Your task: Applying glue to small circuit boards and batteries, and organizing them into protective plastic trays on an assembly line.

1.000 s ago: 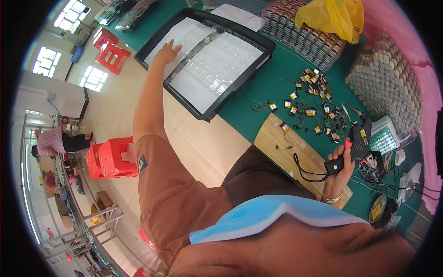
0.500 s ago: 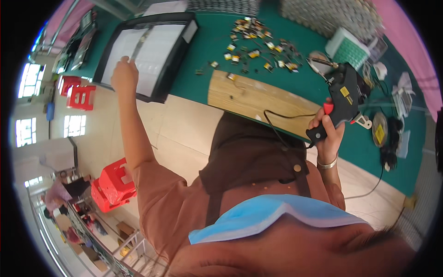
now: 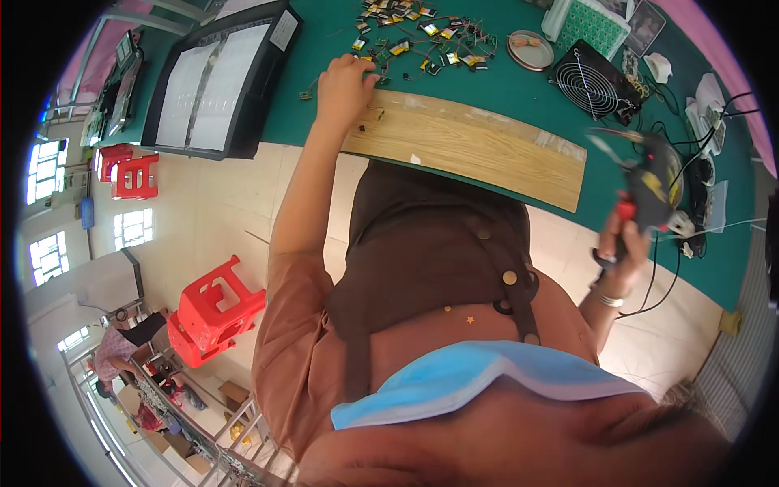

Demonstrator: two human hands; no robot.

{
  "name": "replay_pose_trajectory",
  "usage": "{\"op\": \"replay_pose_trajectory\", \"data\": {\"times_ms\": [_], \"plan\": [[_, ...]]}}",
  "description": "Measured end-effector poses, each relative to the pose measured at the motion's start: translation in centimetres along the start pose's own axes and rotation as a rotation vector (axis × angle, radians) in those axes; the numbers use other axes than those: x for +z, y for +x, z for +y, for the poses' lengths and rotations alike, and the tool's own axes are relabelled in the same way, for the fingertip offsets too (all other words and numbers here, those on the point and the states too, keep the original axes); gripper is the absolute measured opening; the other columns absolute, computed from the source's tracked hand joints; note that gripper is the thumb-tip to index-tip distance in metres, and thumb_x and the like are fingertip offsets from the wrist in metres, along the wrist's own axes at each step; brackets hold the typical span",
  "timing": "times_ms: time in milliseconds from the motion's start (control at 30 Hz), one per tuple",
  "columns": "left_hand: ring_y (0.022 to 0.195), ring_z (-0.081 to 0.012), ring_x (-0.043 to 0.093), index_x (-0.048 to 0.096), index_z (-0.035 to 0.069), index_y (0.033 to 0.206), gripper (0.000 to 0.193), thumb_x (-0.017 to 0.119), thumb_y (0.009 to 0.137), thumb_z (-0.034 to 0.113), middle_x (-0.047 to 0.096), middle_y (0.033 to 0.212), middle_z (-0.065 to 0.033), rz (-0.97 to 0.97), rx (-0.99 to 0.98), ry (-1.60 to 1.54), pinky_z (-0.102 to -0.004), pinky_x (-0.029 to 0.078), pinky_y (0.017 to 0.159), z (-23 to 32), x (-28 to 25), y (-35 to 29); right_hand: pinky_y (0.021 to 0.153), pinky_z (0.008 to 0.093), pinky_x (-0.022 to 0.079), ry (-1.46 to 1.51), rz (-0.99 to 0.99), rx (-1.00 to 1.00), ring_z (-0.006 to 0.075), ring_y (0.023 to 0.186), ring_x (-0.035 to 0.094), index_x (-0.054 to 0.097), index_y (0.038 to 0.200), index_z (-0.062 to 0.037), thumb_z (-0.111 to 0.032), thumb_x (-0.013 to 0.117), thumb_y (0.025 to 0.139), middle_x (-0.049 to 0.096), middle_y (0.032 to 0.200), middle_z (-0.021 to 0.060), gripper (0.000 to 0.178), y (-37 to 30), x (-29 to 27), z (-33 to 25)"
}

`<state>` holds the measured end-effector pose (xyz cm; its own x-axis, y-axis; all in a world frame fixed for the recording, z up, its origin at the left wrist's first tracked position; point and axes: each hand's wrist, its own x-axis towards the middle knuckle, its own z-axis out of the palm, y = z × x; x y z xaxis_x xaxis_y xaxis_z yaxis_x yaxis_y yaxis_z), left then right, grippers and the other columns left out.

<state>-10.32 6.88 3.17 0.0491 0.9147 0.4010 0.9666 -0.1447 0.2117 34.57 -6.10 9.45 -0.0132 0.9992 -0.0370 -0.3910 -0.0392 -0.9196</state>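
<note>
A black soldering gun [image 3: 653, 183] with a red trigger is gripped in my right hand [image 3: 623, 252], over the table's right front part; motion blurs it. My left hand [image 3: 345, 91] is at the left end of a long wooden board [image 3: 479, 150], fingers curled. Whatever lies between the fingertips is hidden or too small to name. Just beyond them lies a loose heap of small wired parts [image 3: 400, 47] with silver and yellow faces. Tiny dark bits rest on the board near my wrist.
At the left stands a black tray [image 3: 253, 93] lined with white sheets. Towards the right are a round dish [image 3: 530, 50], a black fan [image 3: 586, 85], a green-and-white box [image 3: 592, 28] and tangled cables. Red stools [image 3: 215, 312] stand on the floor; another person [image 3: 118, 353] is farther off.
My left hand has left the black tray and come right to the board's left end. My right hand has carried the soldering gun right and nearer to me. The view has shifted too.
</note>
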Motion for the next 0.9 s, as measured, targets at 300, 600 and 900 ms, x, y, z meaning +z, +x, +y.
{"op": "replay_pose_trajectory", "data": {"times_ms": [300,600,900], "plan": [[0.078,-0.0213,0.063,0.066,0.003,0.093,0.014,0.063,0.086,0.016,0.066,0.086,-0.0101,-0.022,-0.297,-0.495,-0.0311,0.049,0.070,1.4,-1.2,2.0,0.045,0.0271,0.043,0.104,0.039,0.067,0.0144,0.049,0.050,0.046,0.123,0.0088,-0.006,0.055,0.088,0.053,0.074,0.0093,0.039,3.2,2.5,7.4],[0.089,-0.0097,0.055,0.056,0.007,0.108,0.021,0.052,0.098,0.024,0.061,0.091,-0.0022,-0.477,-0.427,-1.488,-0.0217,0.040,0.076,10.1,-2.5,-1.7,0.056,0.0285,0.048,0.072,0.062,0.073,0.0158,0.060,0.056,0.049,0.123,0.0081,0.003,0.059,0.081,0.058,0.084,0.0099,0.044,4.0,3.0,7.6],[0.084,-0.0117,0.059,0.054,0.005,0.109,0.018,0.053,0.097,0.019,0.057,0.089,-0.0023,-1.003,-0.564,-2.087,-0.0229,0.047,0.072,15.0,2.9,-4.2,0.091,0.0340,0.048,-0.220,-0.058,0.039,0.0210,0.101,0.062,0.058,0.113,0.0042,0.004,0.059,0.084,0.065,0.108,0.0119,0.029,4.6,7.1,8.7]]}}
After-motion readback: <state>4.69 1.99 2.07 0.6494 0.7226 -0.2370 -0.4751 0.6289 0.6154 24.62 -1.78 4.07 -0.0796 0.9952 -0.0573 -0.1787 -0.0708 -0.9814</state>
